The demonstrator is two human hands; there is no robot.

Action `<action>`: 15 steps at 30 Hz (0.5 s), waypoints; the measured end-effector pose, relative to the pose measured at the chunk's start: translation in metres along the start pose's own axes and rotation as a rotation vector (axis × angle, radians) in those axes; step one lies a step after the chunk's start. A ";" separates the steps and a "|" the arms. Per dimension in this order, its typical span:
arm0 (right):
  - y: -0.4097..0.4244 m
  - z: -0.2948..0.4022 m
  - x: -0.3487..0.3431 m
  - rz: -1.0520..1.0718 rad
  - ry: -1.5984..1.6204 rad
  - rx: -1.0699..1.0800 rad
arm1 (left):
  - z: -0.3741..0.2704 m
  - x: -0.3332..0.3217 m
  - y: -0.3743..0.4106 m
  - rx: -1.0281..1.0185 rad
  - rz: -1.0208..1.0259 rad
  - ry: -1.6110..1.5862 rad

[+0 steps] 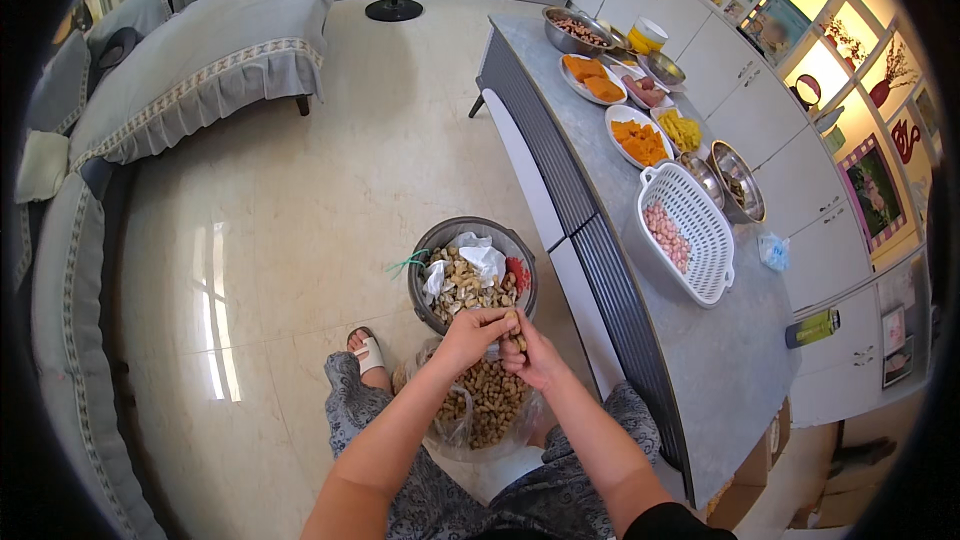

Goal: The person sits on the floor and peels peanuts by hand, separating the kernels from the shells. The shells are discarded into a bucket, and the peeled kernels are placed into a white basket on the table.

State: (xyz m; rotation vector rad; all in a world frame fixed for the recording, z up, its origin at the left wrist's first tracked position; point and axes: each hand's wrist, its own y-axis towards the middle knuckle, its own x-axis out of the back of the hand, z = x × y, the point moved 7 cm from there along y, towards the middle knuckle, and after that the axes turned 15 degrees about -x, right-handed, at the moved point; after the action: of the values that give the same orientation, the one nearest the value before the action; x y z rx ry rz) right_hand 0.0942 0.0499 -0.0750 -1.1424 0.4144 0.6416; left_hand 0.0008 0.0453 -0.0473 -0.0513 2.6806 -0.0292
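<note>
My left hand [480,331] and my right hand [531,356] meet over the near rim of a dark bucket. Between their fingertips is an unshelled peanut [512,320], pinched from both sides. More peanuts in the shell [518,343] show in the curled fingers of my right hand. The bucket [420,306] holds peanut shells [465,286] and crumpled white tissues. Below my hands, between my legs, a clear plastic bag [517,444] is full of unshelled peanuts [491,397]. On the table to the right, a white plastic basket [709,229] contains pink shelled peanuts [666,235].
The long grey table [720,367] also bears plates of cut orange pieces [637,141], steel bowls [739,180] and a green can [814,328]. A covered sofa [217,52] stands left. A black stand base [394,10] is on the floor ahead.
</note>
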 end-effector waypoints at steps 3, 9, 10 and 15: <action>-0.006 0.020 -0.008 -0.108 -0.042 0.020 | -0.009 0.004 0.010 -0.156 -0.085 -0.001; -0.012 0.064 0.005 -0.249 -0.201 0.288 | -0.022 0.008 0.022 -0.258 -0.245 0.022; -0.014 0.066 0.003 -0.231 -0.218 0.269 | -0.019 0.008 0.025 -0.254 -0.261 0.053; -0.009 0.074 -0.023 -0.227 -0.444 0.386 | -0.010 -0.001 0.030 -0.185 -0.231 -0.025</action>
State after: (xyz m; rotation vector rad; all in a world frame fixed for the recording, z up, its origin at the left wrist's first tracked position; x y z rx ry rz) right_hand 0.0817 0.1107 -0.0275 -0.6415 0.0215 0.5652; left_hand -0.0036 0.0749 -0.0391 -0.4161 2.6305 0.1453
